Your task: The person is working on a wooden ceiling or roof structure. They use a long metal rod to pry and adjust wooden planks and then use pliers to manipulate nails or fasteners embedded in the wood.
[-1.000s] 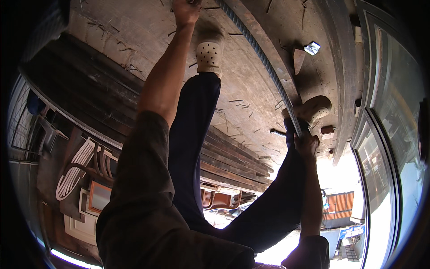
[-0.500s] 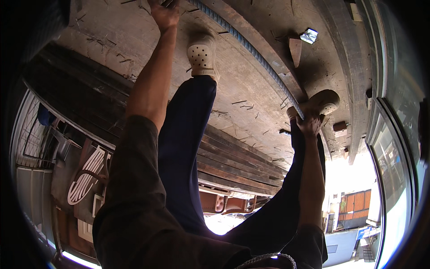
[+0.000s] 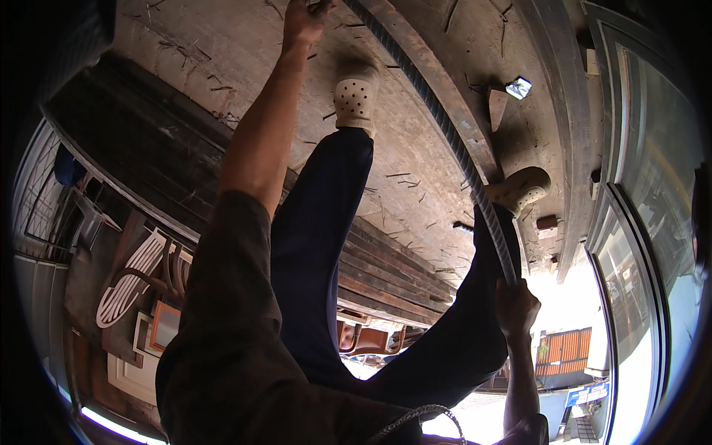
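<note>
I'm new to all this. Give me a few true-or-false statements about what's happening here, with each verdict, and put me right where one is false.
1. The right hand grips the rod. True.
2. The rod is smooth. False: the rod is ridged along its length.
3. The left shoe has holes in it. True.
4. In the picture, the shiny piece lies left of the rod. False: the shiny piece lies to the right of it.
5. The left hand wears a glove. False: the left hand is bare.
6. The trousers are dark. True.
</note>
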`<action>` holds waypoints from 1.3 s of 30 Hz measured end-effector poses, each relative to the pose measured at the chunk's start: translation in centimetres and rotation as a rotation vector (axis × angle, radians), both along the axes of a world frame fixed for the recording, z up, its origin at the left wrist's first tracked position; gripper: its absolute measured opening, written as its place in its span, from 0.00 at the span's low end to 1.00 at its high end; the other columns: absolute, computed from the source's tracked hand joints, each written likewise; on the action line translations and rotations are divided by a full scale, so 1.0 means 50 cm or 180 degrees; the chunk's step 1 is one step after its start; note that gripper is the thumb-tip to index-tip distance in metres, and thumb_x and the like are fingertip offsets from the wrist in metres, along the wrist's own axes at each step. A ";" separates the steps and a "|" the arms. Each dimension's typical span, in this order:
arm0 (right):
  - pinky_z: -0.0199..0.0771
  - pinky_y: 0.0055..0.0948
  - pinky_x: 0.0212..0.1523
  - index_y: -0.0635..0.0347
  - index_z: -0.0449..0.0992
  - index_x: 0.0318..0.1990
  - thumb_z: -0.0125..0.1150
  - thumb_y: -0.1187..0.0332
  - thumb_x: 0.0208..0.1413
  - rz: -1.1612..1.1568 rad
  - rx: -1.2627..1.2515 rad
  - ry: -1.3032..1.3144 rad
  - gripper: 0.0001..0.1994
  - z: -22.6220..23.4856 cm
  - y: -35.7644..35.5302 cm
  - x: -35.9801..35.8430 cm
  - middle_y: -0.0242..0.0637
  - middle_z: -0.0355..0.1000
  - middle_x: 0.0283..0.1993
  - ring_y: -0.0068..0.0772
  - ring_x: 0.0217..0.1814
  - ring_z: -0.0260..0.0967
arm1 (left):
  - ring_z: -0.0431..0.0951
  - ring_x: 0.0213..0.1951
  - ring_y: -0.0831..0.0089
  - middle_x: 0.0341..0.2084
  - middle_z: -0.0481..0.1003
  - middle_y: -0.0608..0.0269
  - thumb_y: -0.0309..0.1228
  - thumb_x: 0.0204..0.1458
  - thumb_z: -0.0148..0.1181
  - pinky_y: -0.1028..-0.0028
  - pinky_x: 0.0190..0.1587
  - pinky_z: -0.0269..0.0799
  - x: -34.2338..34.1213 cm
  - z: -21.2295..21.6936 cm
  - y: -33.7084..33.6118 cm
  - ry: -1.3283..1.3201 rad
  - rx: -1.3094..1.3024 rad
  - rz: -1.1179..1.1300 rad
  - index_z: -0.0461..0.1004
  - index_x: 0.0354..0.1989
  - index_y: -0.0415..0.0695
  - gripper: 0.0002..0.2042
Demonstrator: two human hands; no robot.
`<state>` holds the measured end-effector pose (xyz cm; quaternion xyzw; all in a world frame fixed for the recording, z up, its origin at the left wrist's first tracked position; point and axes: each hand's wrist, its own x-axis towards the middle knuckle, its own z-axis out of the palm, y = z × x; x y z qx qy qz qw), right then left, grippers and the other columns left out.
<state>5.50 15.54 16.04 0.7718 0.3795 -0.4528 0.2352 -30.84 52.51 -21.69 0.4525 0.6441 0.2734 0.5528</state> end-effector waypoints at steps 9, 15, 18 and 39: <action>0.63 0.36 0.18 0.60 0.65 0.28 0.59 0.70 0.52 0.0638 0.0083 0.0189 0.08 0.303 0.278 0.022 0.39 0.62 0.16 0.42 0.14 0.65 | 0.74 0.51 0.67 0.46 0.72 0.55 0.35 0.53 0.63 0.70 0.54 0.73 -0.020 0.061 0.023 -0.0576 -0.0754 0.0368 0.66 0.53 0.32 0.24; 0.62 0.36 0.19 0.59 0.65 0.27 0.57 0.71 0.52 0.0203 -0.0247 0.0081 0.07 0.336 0.262 -0.037 0.42 0.64 0.15 0.43 0.15 0.66 | 0.75 0.46 0.70 0.41 0.74 0.57 0.39 0.51 0.65 0.73 0.49 0.72 -0.070 0.007 0.029 -0.0800 -0.0911 0.0498 0.70 0.48 0.34 0.22; 0.62 0.36 0.19 0.60 0.66 0.28 0.57 0.73 0.50 0.0488 -0.0312 -0.0367 0.06 0.370 0.313 -0.059 0.42 0.64 0.15 0.43 0.15 0.65 | 0.76 0.45 0.71 0.38 0.74 0.59 0.39 0.51 0.65 0.75 0.47 0.72 -0.064 0.015 0.038 -0.0797 -0.0889 0.0551 0.71 0.48 0.35 0.22; 0.66 0.37 0.19 0.57 0.70 0.25 0.60 0.66 0.53 0.0166 0.0969 0.0151 0.09 -0.075 -0.004 0.070 0.41 0.69 0.17 0.44 0.18 0.70 | 0.76 0.42 0.68 0.40 0.74 0.59 0.37 0.55 0.58 0.69 0.49 0.73 -0.082 -0.050 0.022 -0.1188 -0.1037 0.1014 0.68 0.49 0.39 0.18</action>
